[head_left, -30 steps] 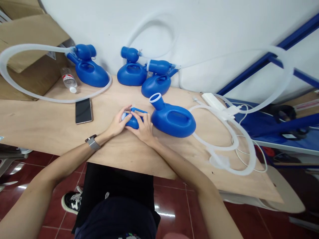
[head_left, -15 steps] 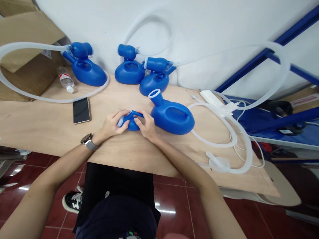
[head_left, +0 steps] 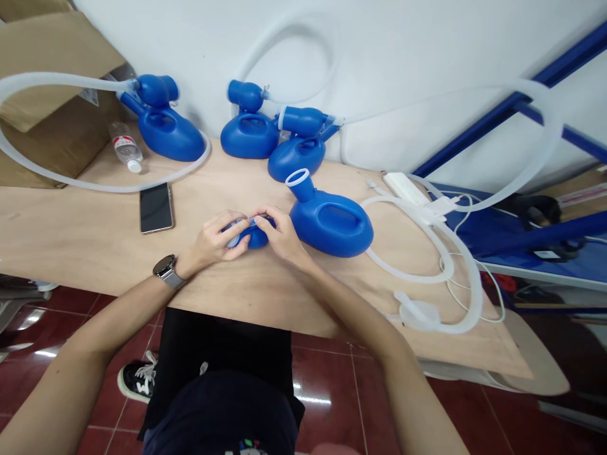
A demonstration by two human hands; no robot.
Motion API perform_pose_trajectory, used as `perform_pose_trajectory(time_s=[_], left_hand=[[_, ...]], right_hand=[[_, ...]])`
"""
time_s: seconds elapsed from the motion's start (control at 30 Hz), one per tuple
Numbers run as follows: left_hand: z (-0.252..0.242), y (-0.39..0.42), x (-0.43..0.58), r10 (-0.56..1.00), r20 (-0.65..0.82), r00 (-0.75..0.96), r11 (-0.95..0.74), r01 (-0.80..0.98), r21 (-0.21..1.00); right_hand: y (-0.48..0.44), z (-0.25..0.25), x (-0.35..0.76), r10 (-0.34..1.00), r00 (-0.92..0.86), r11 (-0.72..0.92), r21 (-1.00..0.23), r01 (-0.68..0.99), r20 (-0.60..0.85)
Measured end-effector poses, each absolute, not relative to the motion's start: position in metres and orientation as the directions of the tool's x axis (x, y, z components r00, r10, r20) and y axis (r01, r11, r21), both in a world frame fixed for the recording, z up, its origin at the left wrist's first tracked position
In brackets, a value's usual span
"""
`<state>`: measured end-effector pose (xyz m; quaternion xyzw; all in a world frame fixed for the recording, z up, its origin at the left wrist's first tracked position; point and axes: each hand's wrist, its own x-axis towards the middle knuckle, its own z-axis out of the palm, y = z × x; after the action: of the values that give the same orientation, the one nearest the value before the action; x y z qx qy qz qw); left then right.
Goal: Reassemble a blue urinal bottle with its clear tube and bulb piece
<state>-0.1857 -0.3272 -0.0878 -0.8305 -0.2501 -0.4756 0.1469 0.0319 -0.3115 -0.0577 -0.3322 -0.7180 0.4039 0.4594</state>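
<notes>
My left hand (head_left: pixel 215 240) and my right hand (head_left: pixel 282 235) are both closed around a small blue plastic cap piece (head_left: pixel 253 237) lying on the wooden table (head_left: pixel 85 234). Fingertips of the two hands meet on top of it, hiding most of it. A watch sits on my left wrist (head_left: pixel 165 270). Just right of my hands rests a blue plastic jug (head_left: pixel 329 218) with an open white-rimmed neck and no tube.
Three more blue jugs (head_left: pixel 165 129) (head_left: pixel 249 129) (head_left: pixel 296 148) with clear hoses stand at the back. A phone (head_left: pixel 155 207) and a small bottle (head_left: pixel 126 146) lie at left by a cardboard box (head_left: pixel 47 95). A coiled hose (head_left: pixel 427 265) and white cables lie at right.
My fingers have shifted on the blue piece: both hands now close over its top, covering more of it. The view has moved slightly.
</notes>
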Motion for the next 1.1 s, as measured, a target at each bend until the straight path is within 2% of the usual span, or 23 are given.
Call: perform_pose_trajectory(time_s=[0.2, 0.33, 0.43, 0.53, 0.73, 0.87, 0.97, 1.03, 1.1], left_hand=[[-0.086, -0.33, -0.187, 0.336, 0.855, 0.395, -0.796, 0.604, 0.034], [-0.085, -0.332, -0.194, 0.484, 0.756, 0.44, -0.708, 0.705, 0.043], [-0.086, -0.332, -0.198, 0.536, 0.71, 0.456, -0.704, 0.706, 0.079], [-0.088, -0.331, -0.197, 0.527, 0.714, 0.461, -0.711, 0.7, 0.073], [-0.092, -0.328, -0.2, 0.42, 0.768, 0.484, -0.725, 0.688, -0.038], [-0.093, -0.322, -0.205, 0.522, 0.737, 0.43, -0.728, 0.674, 0.122], [-0.093, -0.317, -0.205, 0.611, 0.73, 0.308, -0.675, 0.685, 0.276], [-0.094, -0.312, -0.204, 0.679, 0.705, 0.204, -0.6, 0.708, 0.373], [-0.097, -0.304, -0.206, 0.741, 0.664, 0.099, -0.518, 0.713, 0.472]], right_hand=[[-0.308, -0.059, 0.033, 0.837, -0.376, 0.456, -0.887, 0.074, 0.398], [-0.31, -0.062, 0.031, 0.829, -0.376, 0.485, -0.868, 0.112, 0.415], [-0.314, -0.063, 0.029, 0.829, -0.368, 0.502, -0.851, 0.155, 0.422], [-0.319, -0.062, 0.028, 0.832, -0.36, 0.506, -0.844, 0.18, 0.422], [-0.318, -0.063, 0.028, 0.878, -0.356, 0.428, -0.859, 0.28, 0.321], [-0.319, -0.042, 0.035, 0.823, -0.458, 0.514, -0.786, 0.343, 0.338], [-0.344, -0.007, 0.062, 0.779, -0.485, 0.612, -0.647, 0.455, 0.397], [-0.375, 0.014, 0.095, 0.762, -0.451, 0.647, -0.542, 0.536, 0.464], [-0.411, 0.02, 0.14, 0.81, -0.344, 0.574, -0.52, 0.632, 0.475]])
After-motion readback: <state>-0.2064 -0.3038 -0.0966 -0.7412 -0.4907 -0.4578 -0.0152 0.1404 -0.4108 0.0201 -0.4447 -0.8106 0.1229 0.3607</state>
